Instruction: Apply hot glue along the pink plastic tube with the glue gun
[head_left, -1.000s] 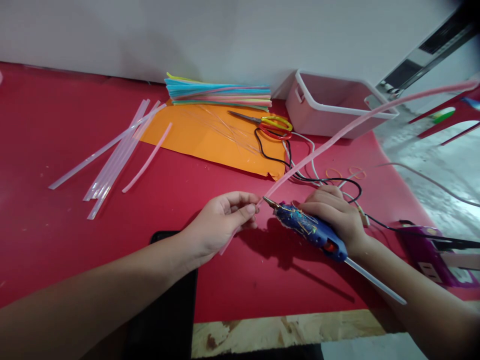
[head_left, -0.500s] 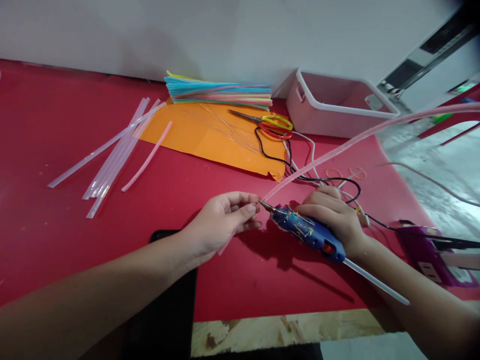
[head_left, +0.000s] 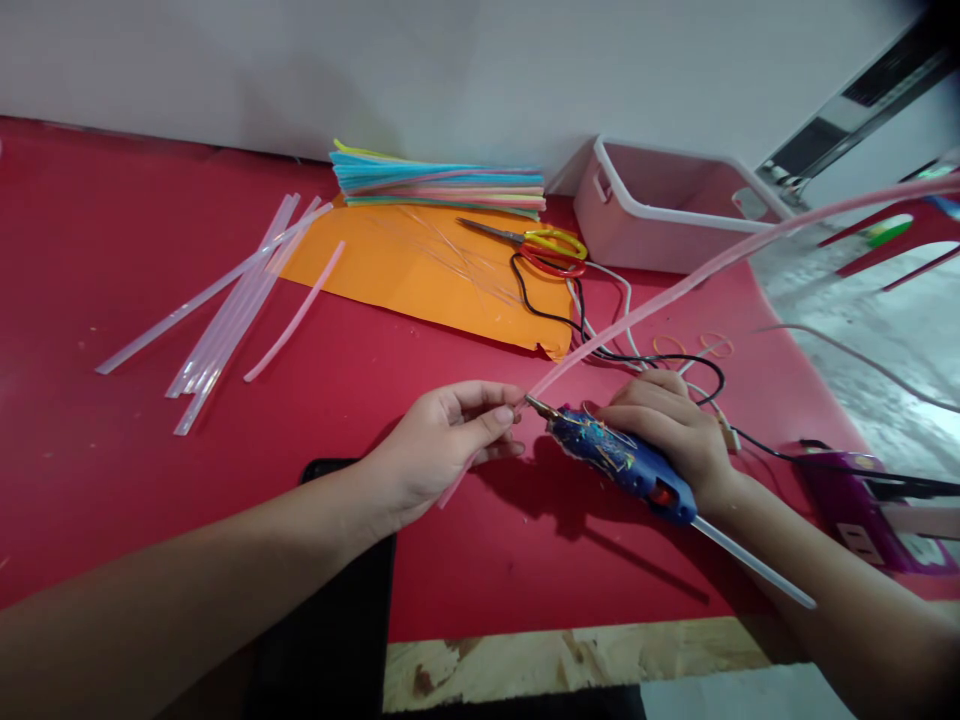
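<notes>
Between the thumb and fingers of my left hand [head_left: 457, 440] is pinched a long pink pipe cleaner [head_left: 652, 305], which arcs up and away past the right edge. A short pink end sticks out below that hand. My right hand [head_left: 675, 430] is wrapped round a blue hot glue gun [head_left: 622, 455] spotted with dried glue. The gun's metal nozzle is at the pipe cleaner, right by my left fingertips; whether they touch is hard to tell. From the gun's back end juts a clear glue stick [head_left: 754, 562].
Several glue sticks [head_left: 232, 310] and a short pink pipe-cleaner piece [head_left: 296, 315] lie left. Behind are an orange envelope [head_left: 420, 285], scissors [head_left: 525, 240], bundled pipe cleaners [head_left: 439, 182] and a pink bin [head_left: 652, 230]. Cords run to a purple power strip [head_left: 847, 510]. A black object [head_left: 337, 600] lies in front.
My right hand and the glue gun have shifted slightly right, so the nozzle sits a little farther from my left fingertips. The pipe cleaner's far end has risen slightly.
</notes>
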